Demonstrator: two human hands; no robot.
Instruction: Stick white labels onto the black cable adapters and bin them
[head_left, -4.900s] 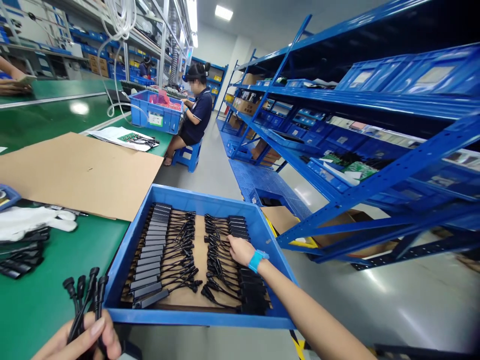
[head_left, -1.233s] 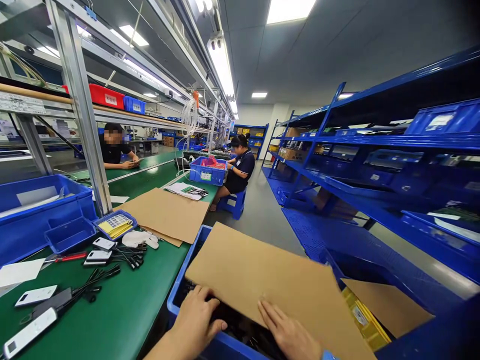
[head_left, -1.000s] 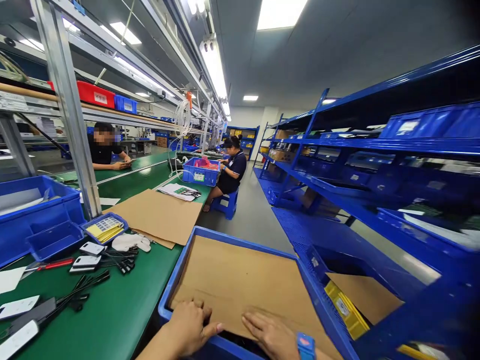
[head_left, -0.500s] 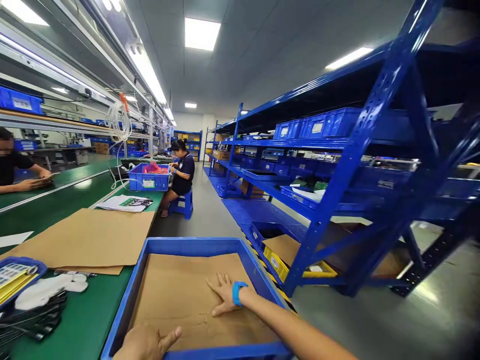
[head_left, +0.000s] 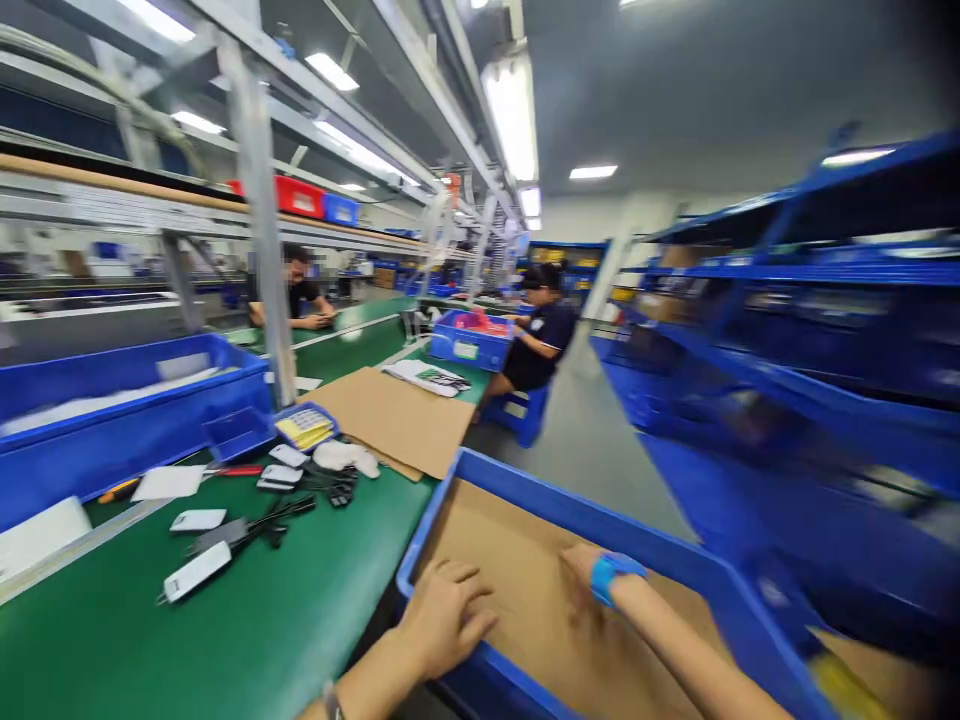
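Observation:
A big blue plastic bin (head_left: 581, 497) stands beside the green bench, with a brown cardboard sheet (head_left: 517, 555) lying flat inside. Over the bin's near left corner is my left hand (head_left: 446, 612), fingers apart and curved, with nothing in it. I cannot tell whether it touches the cardboard or the rim. My right hand (head_left: 589, 575), below a blue wristband, reaches down over the middle of the cardboard. Motion smears its fingers, so their grip does not show.
The green bench (head_left: 322, 590) carries white adapters (head_left: 197, 572) with black cables, white gloves (head_left: 345, 457), a small blue tray (head_left: 307, 428) and larger cardboard sheets (head_left: 401, 415). One person sits by a blue crate (head_left: 469, 340); another is across the bench. Blue shelving (head_left: 810, 370) runs along the right.
My view has turned left, bringing more of the bench into sight. My left hand has shifted and spread its fingers near the bin's corner. My right hand has left its flat pose on the cardboard.

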